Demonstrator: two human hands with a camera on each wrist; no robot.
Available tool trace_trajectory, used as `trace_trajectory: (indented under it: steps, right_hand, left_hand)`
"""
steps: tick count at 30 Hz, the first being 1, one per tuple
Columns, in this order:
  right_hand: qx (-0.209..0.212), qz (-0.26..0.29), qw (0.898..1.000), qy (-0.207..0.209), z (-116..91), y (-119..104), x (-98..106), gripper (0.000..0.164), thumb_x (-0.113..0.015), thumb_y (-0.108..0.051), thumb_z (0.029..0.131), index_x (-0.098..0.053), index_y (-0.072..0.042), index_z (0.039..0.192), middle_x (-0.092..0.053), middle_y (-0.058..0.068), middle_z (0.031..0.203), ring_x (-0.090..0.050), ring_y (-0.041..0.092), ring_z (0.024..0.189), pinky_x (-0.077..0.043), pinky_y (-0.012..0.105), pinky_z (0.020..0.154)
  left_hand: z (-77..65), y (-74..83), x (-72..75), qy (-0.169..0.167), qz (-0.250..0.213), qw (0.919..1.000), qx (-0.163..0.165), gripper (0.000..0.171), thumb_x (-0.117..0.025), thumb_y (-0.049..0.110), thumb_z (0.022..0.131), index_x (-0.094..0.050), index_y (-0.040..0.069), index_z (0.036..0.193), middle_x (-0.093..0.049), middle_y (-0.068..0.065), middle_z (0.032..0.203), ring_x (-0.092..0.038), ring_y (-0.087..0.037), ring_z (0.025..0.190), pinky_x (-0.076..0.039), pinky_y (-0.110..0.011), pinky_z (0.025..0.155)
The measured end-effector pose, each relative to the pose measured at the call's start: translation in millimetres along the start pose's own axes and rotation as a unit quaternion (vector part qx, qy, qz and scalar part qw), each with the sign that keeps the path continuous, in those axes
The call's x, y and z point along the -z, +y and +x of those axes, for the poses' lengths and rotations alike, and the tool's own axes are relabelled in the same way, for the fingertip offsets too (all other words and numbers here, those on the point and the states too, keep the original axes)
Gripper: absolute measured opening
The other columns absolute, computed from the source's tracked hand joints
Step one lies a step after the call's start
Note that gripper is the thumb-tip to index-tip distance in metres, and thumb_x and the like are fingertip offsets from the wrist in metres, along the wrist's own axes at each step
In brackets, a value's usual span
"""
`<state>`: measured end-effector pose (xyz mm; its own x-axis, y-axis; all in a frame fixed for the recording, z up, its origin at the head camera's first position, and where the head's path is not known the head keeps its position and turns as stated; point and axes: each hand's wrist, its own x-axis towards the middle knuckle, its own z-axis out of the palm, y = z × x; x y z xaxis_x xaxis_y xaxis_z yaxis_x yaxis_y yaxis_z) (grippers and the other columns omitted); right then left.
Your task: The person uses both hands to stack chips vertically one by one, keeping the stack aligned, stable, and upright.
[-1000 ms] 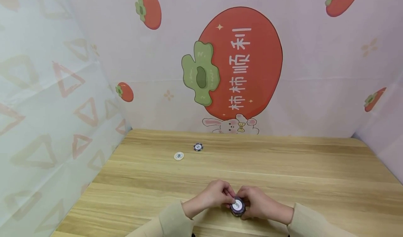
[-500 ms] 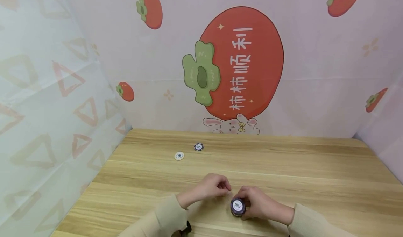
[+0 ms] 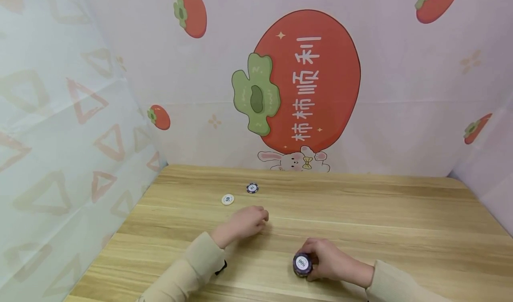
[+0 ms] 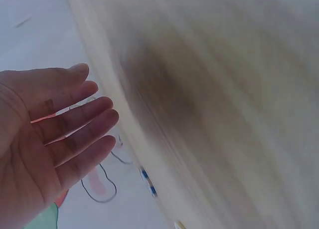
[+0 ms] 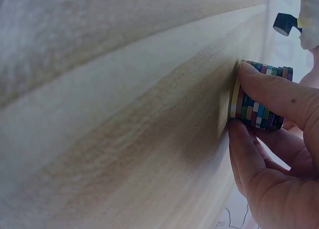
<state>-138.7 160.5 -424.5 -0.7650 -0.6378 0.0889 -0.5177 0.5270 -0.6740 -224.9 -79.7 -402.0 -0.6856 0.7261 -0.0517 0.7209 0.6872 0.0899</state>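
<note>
Near the front of the table, my right hand (image 3: 329, 258) grips a stack of poker chips (image 3: 302, 263) between thumb and fingers. The top chip is dark with a white centre reading 500. In the right wrist view the stack (image 5: 258, 109) shows many coloured edges, and its base touches the wood. My left hand (image 3: 245, 222) hovers over the table, left of the stack, holding nothing. Its fingers (image 4: 82, 116) are loosely extended in the left wrist view. Beyond it lie a white chip marked 50 (image 3: 227, 199) and a dark blue and white chip marked 10 (image 3: 252, 188).
The wooden table (image 3: 380, 222) runs back to a fabric backdrop (image 3: 392, 128) printed with persimmons and a rabbit. Another patterned cloth (image 3: 72, 137) hangs along the left side. A small black device (image 3: 221, 267) shows at the left sleeve.
My left hand has left the stack, moving left and away from me towards the two loose chips. The right hand stays on the stack, which has not moved.
</note>
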Motion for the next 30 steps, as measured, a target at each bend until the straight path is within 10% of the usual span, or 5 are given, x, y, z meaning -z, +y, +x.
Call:
trace_trajectory:
  steps: [30]
  right_hand:
    - [0.010,-0.010,1.000,0.013,-1.3,1.1,-1.3,0.041,-0.082,-0.004,0.053,-0.069,-0.010,0.091,-0.057,-0.013,0.085,-0.053,0.001,0.081,-0.047,0.022,0.073]
  left_hand:
    - [-16.7,-82.4,-4.0,0.055,-0.082,0.9818,0.163,0.029,-0.049,-0.002,0.087,-0.056,-0.005,0.115,-0.055,-0.020,0.117,-0.053,-0.034,0.108,-0.042,-0.042,0.092]
